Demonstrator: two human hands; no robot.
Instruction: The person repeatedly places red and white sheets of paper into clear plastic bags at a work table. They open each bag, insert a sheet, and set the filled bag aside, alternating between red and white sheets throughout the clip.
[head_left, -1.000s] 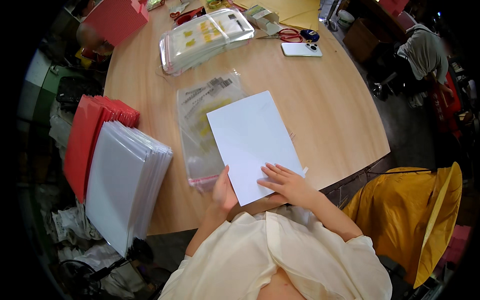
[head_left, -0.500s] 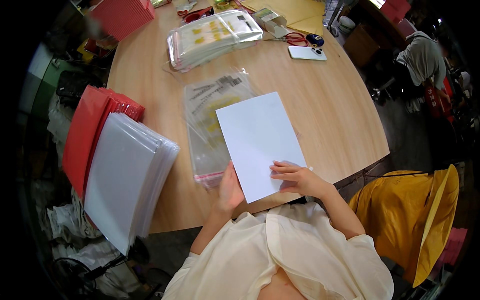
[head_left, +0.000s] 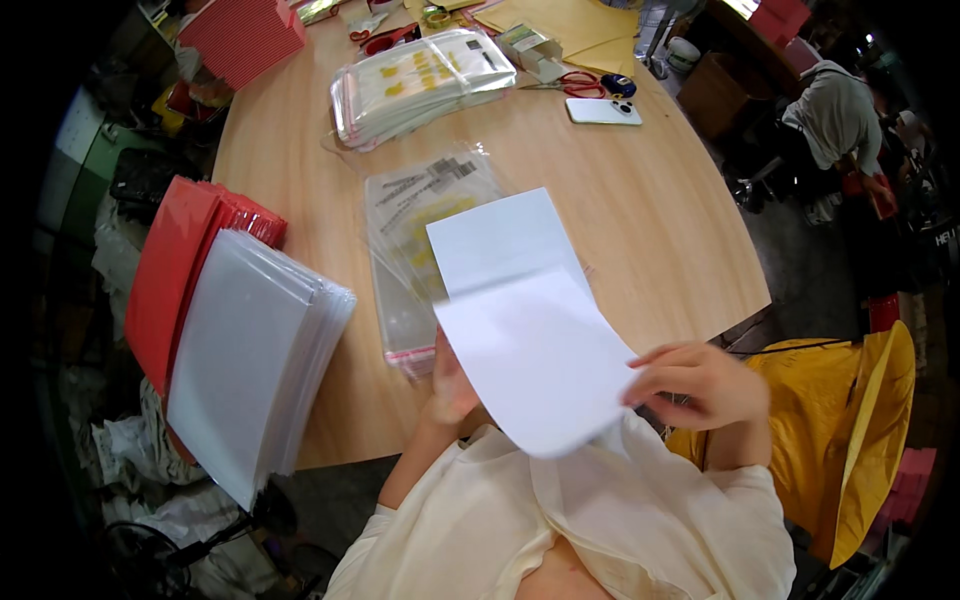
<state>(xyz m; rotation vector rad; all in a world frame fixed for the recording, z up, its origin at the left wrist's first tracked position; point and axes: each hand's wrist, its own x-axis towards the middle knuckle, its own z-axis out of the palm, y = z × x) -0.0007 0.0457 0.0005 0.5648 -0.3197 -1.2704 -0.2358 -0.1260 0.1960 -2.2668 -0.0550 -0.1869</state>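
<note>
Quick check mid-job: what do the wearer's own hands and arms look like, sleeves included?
Loose, pale cream sleeves end around the elbows. The left hand and right hand wear no gloves. The right is blurred and the left partly hidden, so finer details cannot be made out.

- A loose, cream-coloured blouse of thin, soft-looking cloth [head_left: 645,540] covers the torso, its surface broken by many shallow folds and faint shadows.
- A straight, vertical cream band of the same cloth [head_left: 541,492] runs down the middle of the front.
- The open neckline [head_left: 562,541] parts in a wedge shape.
- The wide, cream left sleeve [head_left: 368,535] and the matching, creased right sleeve [head_left: 745,490] leave both slim forearms [head_left: 408,468] bare.
- The left hand [head_left: 453,388] is bare.
- The right hand [head_left: 705,385] is bare too, its outline blurred.
</note>
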